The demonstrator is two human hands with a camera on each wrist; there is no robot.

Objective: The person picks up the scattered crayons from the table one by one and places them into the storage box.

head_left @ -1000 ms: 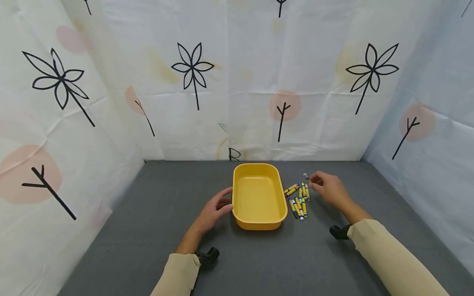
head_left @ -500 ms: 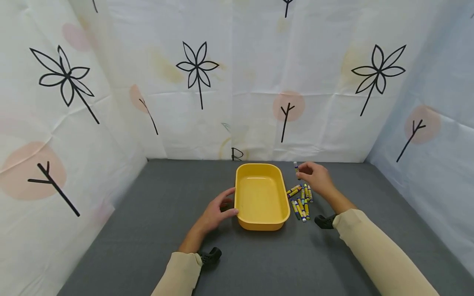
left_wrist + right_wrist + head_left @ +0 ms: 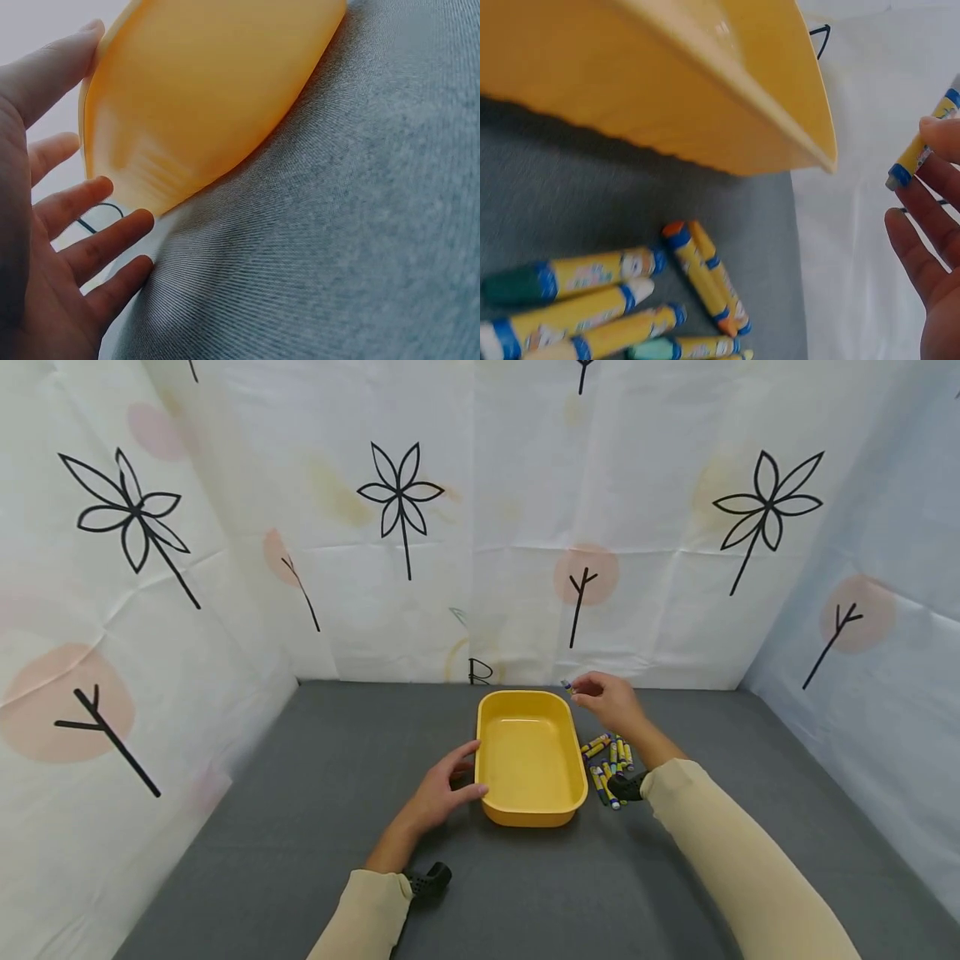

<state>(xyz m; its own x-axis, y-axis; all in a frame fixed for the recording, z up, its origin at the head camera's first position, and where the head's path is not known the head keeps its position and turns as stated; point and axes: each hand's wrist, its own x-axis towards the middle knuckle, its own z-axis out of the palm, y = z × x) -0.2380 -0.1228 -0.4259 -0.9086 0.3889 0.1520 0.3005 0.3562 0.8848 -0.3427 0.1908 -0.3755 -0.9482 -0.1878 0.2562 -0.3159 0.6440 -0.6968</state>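
A yellow plastic tray (image 3: 528, 819) stands in the middle of the table. My left hand (image 3: 432, 793) rests at its left side, thumb against the rim and fingers loosely spread, as the left wrist view shows. Beyond the tray's far right corner, my right hand (image 3: 613, 703) pinches a crayon (image 3: 910, 159) with a yellow wrapper, blue bands and a greyish end. The crayon is held up in the air, apart from the tray. Several more crayons (image 3: 597, 785) lie in a loose group to the right of the tray, partly hidden under the right wrist.
The table has a grey cloth top (image 3: 360, 752). White printed fabric (image 3: 510, 610) walls it in at the back and both sides. A black wrist device (image 3: 626, 787) hangs over the crayons, and another black device (image 3: 431, 880) sits on the left wrist.
My right hand has lifted the crayon off the table and carried it left and away from me, towards the tray's far right corner. The left hand has stayed by the tray.
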